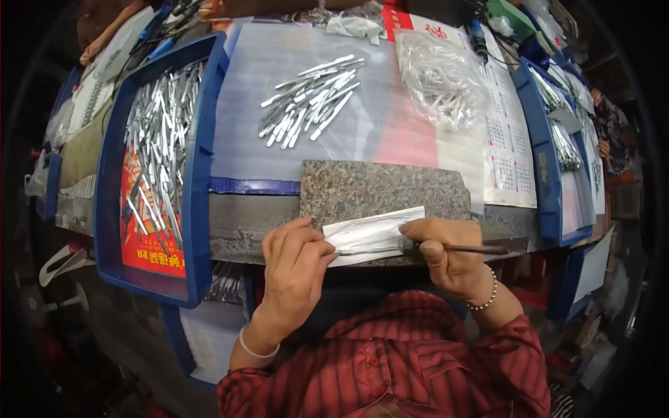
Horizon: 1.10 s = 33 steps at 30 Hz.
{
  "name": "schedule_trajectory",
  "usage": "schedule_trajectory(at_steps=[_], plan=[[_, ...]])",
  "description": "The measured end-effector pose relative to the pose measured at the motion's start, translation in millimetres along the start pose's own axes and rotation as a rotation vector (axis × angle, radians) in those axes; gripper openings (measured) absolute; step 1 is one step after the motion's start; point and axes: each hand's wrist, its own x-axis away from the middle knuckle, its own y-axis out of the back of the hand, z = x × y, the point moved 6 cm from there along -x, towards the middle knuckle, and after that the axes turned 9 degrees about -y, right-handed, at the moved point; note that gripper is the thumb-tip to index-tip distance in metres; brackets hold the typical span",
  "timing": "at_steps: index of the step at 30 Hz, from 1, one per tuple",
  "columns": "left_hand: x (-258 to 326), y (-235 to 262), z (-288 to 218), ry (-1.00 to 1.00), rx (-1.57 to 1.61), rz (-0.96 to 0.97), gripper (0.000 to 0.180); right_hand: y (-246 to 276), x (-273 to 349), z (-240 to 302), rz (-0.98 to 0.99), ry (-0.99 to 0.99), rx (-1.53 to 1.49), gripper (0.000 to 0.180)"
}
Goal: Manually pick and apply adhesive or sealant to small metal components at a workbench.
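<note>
A folded white sheet [376, 228] lies across a speckled granite slab [380, 180] at the table's near edge. My left hand [296, 268] is closed at the sheet's left end, fingertips pinching the end of a thin metal strip [366, 252] that lies along the sheet's lower part. On the right end of the sheet, my right hand [449, 251] is closed around a slim tool with a dark handle [481, 249], which sticks out to the right. Its working end is mostly hidden by my fingers, so its kind cannot be made out.
A blue tray [204, 174] of many slim metal pieces [164, 139] stands left. Beyond the slab, more metal pieces [313, 101] lie in a pile on a plastic-covered sheet. A clear bag [446, 76] of small pieces is at far right, beside another blue bin [547, 160].
</note>
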Motion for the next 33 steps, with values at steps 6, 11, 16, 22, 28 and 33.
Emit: schedule_trajectory(at_steps=[6,11,16,22,28,33], plan=[[3.4,13.7,-18.7,-0.040,-0.063,-0.039,0.023,33.1,34.6,-0.7,-0.155,-0.124,-0.318,0.037],[12.6,28.0,-44.4,-0.060,0.050,-0.061,0.024,3.7,56.7,-16.0,0.065,-0.483,-0.656,0.028],[13.6,25.4,-57.6,-0.046,0.089,-0.054,0.026,-15.3,74.2,-19.1,0.210,-0.654,-0.886,0.023],[24.2,21.8,-62.1,-0.006,0.102,-0.037,0.023,-25.1,66.0,-8.1,0.317,-0.570,-0.736,0.014],[30.8,18.4,-63.5,-0.003,0.102,-0.014,0.023,-29.3,70.5,-9.2,0.292,-0.491,-0.703,0.013],[33.4,16.1,-61.1,0.030,0.103,0.004,0.023,-33.4,71.9,-11.1,0.293,-0.500,-0.732,0.013]])
